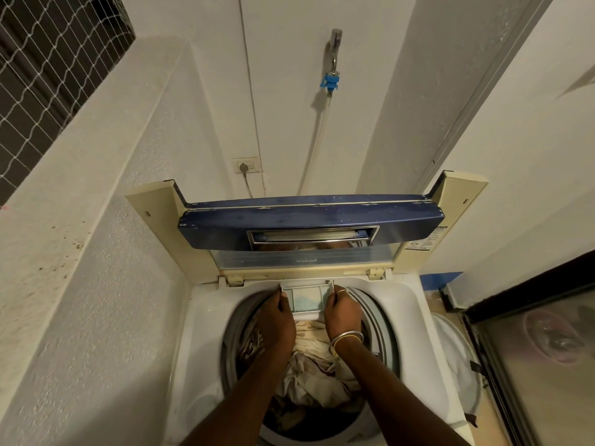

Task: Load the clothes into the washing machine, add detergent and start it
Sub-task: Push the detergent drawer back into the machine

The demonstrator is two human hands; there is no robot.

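Ref. landmark: drum (377,318) of the top-load washing machine (199,342).

1. Drum contents: clothes (310,365), a crumpled pile of cream, brown and patterned fabric, fill the opening. Load step judged done.
2. Above the drum, both forearms reach fwd over the pile. The left grip (278,317) is over the drum's rear-left, the right grip (343,312) over its rear-right.
3. At the drum's rear rim, the detergent drawer (307,297) sticks out toward the person and overhangs the clothes. Slide axis runs front-to-back; width runs left-to-right.
4. Grip state: left fingers are curled against the drawer's left wall. The right thumb and fingers pinch its right wall. Both grips flank the drawer, neither nearer than the other.
5. Drawer contents: pale blue-green patch on the floor of the tray; liquid or residue, cannot tell. No detergent pack in view.
6. Judged step: drawer handling prior to dosing. A level, equal pull or push on both walls is needed, else the tray may jam.
7. Behind the drum, the lid (309,220) stands folded up.
8. Further back, a wall socket (246,165) sits to the left and a tap (335,43) with hose (317,140) higher up.
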